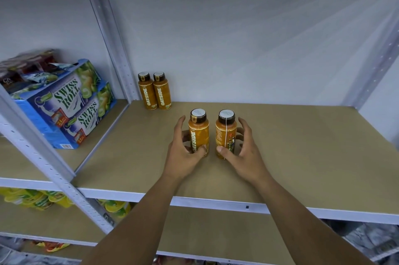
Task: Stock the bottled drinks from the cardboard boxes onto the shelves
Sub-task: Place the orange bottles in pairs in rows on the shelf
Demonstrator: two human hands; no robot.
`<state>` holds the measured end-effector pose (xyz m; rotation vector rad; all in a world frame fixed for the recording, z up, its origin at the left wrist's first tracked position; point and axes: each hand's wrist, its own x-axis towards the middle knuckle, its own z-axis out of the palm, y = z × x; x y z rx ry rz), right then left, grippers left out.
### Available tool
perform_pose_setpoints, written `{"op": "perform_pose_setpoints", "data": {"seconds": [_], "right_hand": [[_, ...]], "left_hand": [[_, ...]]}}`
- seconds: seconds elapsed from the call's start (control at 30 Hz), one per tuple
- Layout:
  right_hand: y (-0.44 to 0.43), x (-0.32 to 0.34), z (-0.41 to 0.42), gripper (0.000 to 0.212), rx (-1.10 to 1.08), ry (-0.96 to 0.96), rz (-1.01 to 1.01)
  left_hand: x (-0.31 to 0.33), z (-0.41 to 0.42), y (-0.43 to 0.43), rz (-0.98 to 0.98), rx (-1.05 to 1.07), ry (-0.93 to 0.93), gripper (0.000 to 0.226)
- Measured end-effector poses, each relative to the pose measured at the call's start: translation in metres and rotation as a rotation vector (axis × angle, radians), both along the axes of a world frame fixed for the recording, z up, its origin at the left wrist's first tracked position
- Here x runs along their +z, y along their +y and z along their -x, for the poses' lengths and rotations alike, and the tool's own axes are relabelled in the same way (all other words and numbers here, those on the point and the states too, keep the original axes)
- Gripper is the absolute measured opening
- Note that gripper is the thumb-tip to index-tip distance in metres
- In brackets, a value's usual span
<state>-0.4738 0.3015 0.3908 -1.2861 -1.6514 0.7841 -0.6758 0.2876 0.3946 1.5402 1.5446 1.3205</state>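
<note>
— Bottles: where are they standing right now?

— All on the brown shelf (302, 156) that is filling most of my feed. Going down in size, two stacked Swiss Roll boxes (71, 109) are sitting in the neighbouring bay on the left, beyond the grey upright (112, 33).

— And the grips?

— My left grip (183, 152) is wrapping the left bottle (199, 130), with the thumb pressing across the front of the label and the fingers curling behind. My right grip (244, 150) is cupping the right bottle (225, 133), with the thumb tip lying on its front and the fingers curving round its outer side. Both bottles are standing upright mid-shelf, close together but not touching.

— Anything else orange?

— A back pair (162, 94) is standing upright at the shelf's rear edge, side by side and touching, just beside the upright. White-topped caps (198, 112) are sitting on all four.
</note>
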Motion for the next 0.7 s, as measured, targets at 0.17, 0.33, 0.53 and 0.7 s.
{"op": "perform_pose_setpoints", "data": {"seconds": [0.17,0.33,0.53,0.7], "right_hand": [[-0.0009,0.0007,-0.0014,0.095,-0.004,-0.001,-0.003],[-0.0006,-0.0008,-0.0034,0.092,0.040,0.007,0.023],[0.0005,0.0002,0.0009,0.088,0.027,0.006,-0.002],[0.0023,-0.0012,-0.0002,0.097,0.004,0.040,0.010]], "left_hand": [[0.0014,-0.0005,-0.0005,0.007,-0.004,-0.001,0.103],[0.0012,-0.0001,0.0002,0.006,0.001,0.011,0.103],[0.0015,-0.0012,0.0004,0.018,-0.009,0.026,0.106],[0.0021,-0.0009,-0.0011,0.015,-0.024,0.023,0.105]]}}
